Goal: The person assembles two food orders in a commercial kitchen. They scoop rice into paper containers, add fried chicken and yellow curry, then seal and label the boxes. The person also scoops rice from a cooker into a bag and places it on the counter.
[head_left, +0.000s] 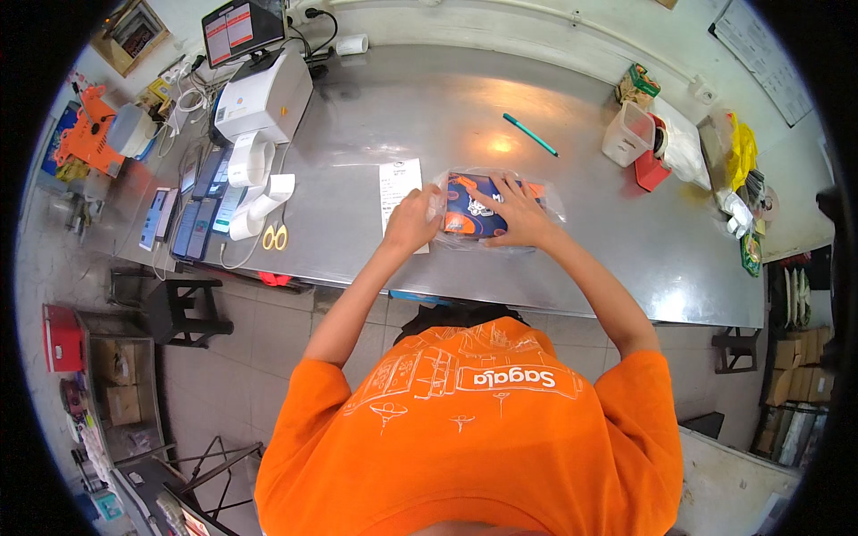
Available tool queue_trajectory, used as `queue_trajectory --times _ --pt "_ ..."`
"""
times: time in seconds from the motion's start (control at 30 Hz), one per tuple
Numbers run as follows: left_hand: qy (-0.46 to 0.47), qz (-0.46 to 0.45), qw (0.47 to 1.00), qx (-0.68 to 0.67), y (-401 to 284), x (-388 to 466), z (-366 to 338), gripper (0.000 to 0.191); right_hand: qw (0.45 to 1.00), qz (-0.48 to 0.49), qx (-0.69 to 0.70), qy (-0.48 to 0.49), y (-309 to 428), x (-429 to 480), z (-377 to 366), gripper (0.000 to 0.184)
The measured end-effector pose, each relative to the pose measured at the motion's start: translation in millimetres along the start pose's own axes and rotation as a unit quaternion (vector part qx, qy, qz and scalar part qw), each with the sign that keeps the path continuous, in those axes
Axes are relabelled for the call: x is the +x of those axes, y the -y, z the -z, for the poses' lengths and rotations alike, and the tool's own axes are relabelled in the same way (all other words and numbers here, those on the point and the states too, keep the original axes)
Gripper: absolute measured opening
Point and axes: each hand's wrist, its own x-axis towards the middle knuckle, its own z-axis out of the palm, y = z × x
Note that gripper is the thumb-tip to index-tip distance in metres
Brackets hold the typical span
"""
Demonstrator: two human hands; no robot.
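Observation:
A dark blue and orange printed box (462,195) lies on the steel table inside a clear plastic bag (554,202). My left hand (414,218) grips a bunched part of the bag at the box's left side. Spread over the box's top is my right hand (521,211), fingers apart and palm down, pressing on it. Partly beneath my left hand lies a printed paper receipt (400,175). A teal pen (531,135) rests on the table beyond the box.
Left on the steel table (402,100) stand a white label printer (265,97), a monitor (244,32), several phones (194,224) and yellow-handled scissors (275,238). Paper strip (261,204) curls from the printer. At right are a clear plastic container (628,134) and a red container (651,175).

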Motion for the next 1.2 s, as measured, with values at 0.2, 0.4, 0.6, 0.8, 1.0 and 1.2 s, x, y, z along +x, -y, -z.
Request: queue_trajectory --times 0.2,0.4,0.6,0.8,1.0,1.2 --pt "0.105 0.201 0.922 -0.313 -1 -10 27 0.026 0.939 -0.34 0.027 -0.051 -39 -53 21 0.056" --pt "0.067 0.061 0.743 -0.664 -57 40 94 0.034 0.785 -0.284 0.533 -0.139 -66 -57 95 0.02" --pt "0.099 -0.078 0.817 -0.563 -117 65 157 0.042 0.821 -0.268 0.483 -0.148 -54 -44 142 0.022" --pt "0.164 -0.047 0.907 -0.386 -121 89 129 0.035 0.913 -0.233 0.276 -0.19 -48 -39 103 0.021" --pt "-0.09 -0.062 0.954 -0.28 -57 54 105 0.028 0.888 -0.183 0.203 -0.371 8 -43 88 0.011" --pt "-0.304 0.126 0.85 -0.411 8 -20 34 0.011 0.952 -0.122 0.242 -0.14 -24 22 16 0.019"
